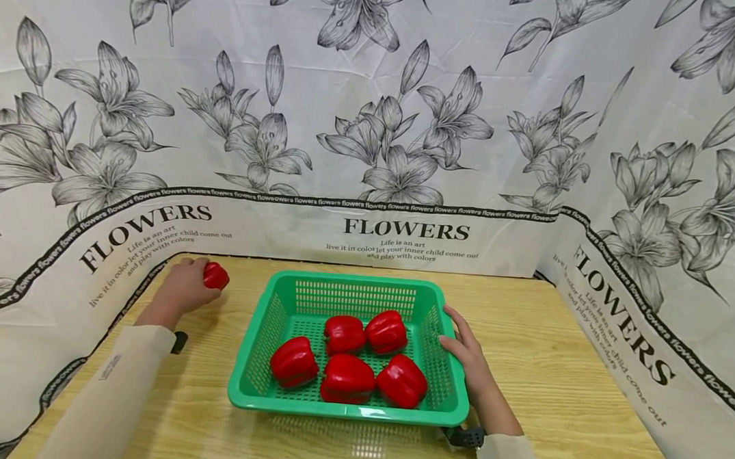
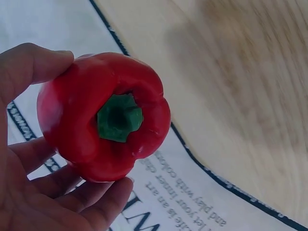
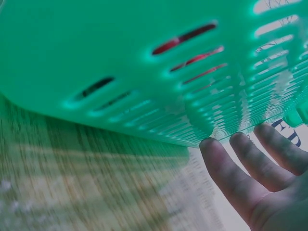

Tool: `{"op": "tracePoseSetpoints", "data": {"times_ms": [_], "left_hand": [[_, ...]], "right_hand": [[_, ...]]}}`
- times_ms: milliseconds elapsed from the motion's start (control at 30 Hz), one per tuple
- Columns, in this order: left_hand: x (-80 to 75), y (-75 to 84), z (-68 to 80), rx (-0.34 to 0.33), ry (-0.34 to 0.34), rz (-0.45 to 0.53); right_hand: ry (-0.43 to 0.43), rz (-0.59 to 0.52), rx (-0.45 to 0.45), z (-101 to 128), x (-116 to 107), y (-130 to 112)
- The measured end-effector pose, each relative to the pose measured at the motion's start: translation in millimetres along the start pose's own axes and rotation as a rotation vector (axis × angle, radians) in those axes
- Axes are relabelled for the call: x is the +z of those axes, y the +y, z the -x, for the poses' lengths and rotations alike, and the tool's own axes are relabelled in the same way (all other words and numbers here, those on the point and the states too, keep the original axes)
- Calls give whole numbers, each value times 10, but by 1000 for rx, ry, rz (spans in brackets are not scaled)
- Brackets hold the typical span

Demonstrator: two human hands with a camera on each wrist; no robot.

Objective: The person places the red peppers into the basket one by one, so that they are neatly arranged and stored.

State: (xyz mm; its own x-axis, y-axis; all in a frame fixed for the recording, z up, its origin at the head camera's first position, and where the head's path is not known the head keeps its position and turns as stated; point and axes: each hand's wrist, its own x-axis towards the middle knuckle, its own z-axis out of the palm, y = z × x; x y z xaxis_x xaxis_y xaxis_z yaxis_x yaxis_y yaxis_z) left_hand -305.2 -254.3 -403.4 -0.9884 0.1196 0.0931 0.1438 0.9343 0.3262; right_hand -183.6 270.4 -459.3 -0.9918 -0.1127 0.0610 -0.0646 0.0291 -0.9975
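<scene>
A: What does the left hand [image 1: 183,286] have?

B: A red pepper [image 1: 215,275], at the far left corner of the table [image 1: 558,375], close to the flowered backdrop [image 1: 372,120]. In the left wrist view the fingers [image 2: 91,199] curl under the red pepper [image 2: 103,115] and the thumb presses its top, with the green stem [image 2: 119,117] facing the camera.

A: And the right hand [image 1: 468,354]?

B: It lies against the right wall of the green basket [image 1: 453,380], fingers straight and loose, gripping nothing. The right wrist view shows the fingertips [image 3: 216,154] just beside the slotted wall of the green basket [image 3: 120,67].

A: What is in it?

B: Five peppers [image 1: 349,362] on the basket floor, two toward the back and three in front. The basket sits mid-table, well apart from the held pepper.
</scene>
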Motion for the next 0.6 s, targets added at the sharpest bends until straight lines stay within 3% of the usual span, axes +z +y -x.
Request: {"op": "tracePoseSetpoints", "data": {"times_ms": [600], "left_hand": [[-168,444,261,124,81,14]], "right_hand": [[3,14,1,-10,-15,20]]}}
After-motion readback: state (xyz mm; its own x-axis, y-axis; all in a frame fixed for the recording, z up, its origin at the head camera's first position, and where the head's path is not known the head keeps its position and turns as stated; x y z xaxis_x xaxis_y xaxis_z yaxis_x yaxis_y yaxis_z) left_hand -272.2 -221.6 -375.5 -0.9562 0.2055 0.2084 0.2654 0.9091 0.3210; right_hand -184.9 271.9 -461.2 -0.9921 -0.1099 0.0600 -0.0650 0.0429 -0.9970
